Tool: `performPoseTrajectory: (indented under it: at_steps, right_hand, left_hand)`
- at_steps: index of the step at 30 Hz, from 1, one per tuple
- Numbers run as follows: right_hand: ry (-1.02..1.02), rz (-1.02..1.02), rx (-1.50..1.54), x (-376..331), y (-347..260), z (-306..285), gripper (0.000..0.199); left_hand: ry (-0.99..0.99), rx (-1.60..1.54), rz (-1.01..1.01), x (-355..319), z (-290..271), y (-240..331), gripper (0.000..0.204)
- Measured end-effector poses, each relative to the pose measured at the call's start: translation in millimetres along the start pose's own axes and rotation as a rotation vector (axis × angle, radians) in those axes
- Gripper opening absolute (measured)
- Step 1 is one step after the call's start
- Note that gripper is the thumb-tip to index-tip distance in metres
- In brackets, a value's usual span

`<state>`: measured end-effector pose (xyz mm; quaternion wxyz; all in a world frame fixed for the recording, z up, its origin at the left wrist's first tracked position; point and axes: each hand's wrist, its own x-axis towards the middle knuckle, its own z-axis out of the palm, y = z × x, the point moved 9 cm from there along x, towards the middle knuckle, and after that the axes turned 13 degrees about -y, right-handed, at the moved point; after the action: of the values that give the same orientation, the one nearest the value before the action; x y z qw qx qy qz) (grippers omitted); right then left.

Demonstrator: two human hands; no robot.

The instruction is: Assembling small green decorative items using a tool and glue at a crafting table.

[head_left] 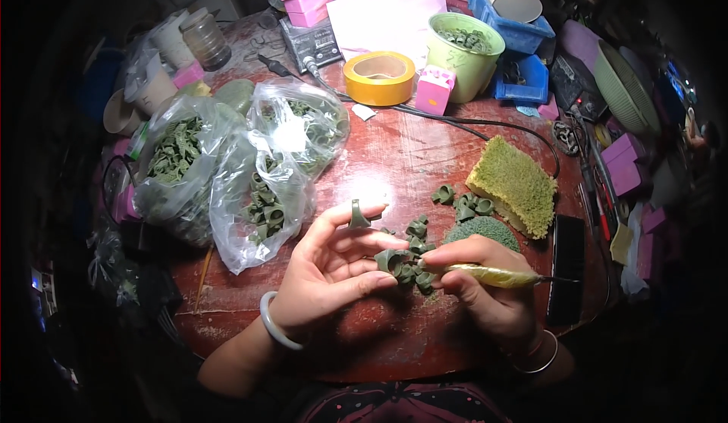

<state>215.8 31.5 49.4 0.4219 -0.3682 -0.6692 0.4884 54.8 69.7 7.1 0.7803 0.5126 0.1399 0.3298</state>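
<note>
Head cam: L hand (326,264) pinches green ring (388,262), approx. 10 o'clock from R hand (497,302), which grips yellow-handled tool (493,274). Slip w/ loose pinch could nick it. 2nd ring (359,214), on L fingertip, 11 o'clock, may drop if tipped.

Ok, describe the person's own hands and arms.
No gloves. The left hand wears a thick, pale bangle at the wrist and a dark green ring on the index finger. The right hand wears a thin silvery bangle and a narrow reddish band. Any sleeves are lost in shadow.
</note>
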Motion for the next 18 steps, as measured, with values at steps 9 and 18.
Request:
performPoseTrajectory:
  at_steps: [9, 18]
  right_hand:
    - [0.056, 0.120, 0.394, -9.3, 17.8, 1.8, 0.022]
    - [0.048, 0.160, 0.446, -9.7, 23.0, 0.8, 0.024]
  left_hand:
    - [0.021, 0.041, -0.017, -2.5, -1.9, -2.7, 0.066]
    - [0.106, 0.003, -0.003, -4.7, -11.1, -7.7, 0.046]
